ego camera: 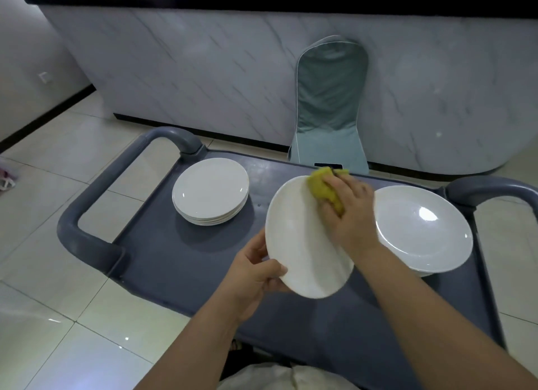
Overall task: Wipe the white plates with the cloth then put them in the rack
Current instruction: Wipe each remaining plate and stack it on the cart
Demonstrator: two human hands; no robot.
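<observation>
My left hand (256, 273) grips the lower left rim of a white plate (297, 244), held tilted above the grey cart top (180, 261). My right hand (352, 212) presses a yellow-green cloth (323, 189) against the plate's upper right face, its fingers curled round the cloth. A stack of several white plates (211, 190) sits on the cart at the back left. A larger white plate (422, 229) lies on the cart at the right, on top of at least one more.
Curved grey handles rise at the cart's left end (96, 192) and right end (489, 186). Behind the cart, a chair in a pale green cover (330, 107) stands against a marble-patterned counter (221, 69). Tiled floor surrounds the cart.
</observation>
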